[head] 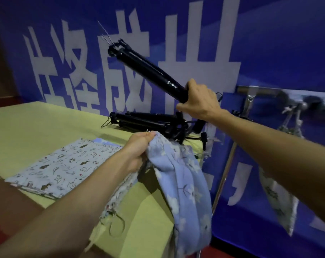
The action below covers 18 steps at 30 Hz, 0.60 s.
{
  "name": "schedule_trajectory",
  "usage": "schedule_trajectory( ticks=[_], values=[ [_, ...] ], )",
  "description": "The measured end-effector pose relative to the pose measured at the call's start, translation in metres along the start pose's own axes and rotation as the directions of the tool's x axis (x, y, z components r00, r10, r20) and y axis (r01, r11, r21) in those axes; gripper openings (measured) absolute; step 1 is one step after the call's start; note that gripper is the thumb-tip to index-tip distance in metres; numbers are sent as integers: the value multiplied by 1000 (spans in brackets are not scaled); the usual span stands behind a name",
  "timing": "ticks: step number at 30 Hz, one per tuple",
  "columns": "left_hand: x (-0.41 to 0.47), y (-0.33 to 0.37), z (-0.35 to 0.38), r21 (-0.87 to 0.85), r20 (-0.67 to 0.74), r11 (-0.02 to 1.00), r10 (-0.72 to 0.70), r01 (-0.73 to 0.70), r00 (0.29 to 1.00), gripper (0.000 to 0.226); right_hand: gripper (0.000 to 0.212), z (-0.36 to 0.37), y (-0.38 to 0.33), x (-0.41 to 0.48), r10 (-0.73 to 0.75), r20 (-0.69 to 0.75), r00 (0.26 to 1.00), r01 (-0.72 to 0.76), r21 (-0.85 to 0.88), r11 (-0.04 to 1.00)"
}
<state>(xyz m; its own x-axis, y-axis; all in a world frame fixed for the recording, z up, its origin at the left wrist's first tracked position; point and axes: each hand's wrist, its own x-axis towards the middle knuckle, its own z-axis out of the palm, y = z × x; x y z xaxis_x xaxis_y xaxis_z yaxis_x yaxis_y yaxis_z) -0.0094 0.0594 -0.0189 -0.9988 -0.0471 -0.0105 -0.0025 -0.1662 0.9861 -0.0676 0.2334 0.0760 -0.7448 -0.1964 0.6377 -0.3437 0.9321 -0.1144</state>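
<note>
Behind tripod [148, 69]: white-lettered banner [269, 43]

One raised tripod [148, 69], tripod pile [148, 121] uncountable — cloth bags [186, 183] at least four.

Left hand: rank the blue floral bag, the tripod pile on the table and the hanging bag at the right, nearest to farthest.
1. Blue floral bag, gripped by the left hand.
2. Tripod pile, on the table just behind.
3. Hanging bag, far right.
</note>
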Motion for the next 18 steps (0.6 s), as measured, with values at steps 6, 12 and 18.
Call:
schedule_trajectory(
  ticks=[6,12,18],
  values=[
    [-26,37,46,26,28,994,105,-106,994,20,42,-56,52,-50,171,-100,980,-138,279,950],
    [-53,62,81,102,12,977,187,-187,982,23,20,-81,104,-107,317,-99,943,-235,472,849],
    [-72,69,102,183,38,952,242,-245,970,21,30,-89,139,-158,262,26,965,-255,336,907]
  ],
)
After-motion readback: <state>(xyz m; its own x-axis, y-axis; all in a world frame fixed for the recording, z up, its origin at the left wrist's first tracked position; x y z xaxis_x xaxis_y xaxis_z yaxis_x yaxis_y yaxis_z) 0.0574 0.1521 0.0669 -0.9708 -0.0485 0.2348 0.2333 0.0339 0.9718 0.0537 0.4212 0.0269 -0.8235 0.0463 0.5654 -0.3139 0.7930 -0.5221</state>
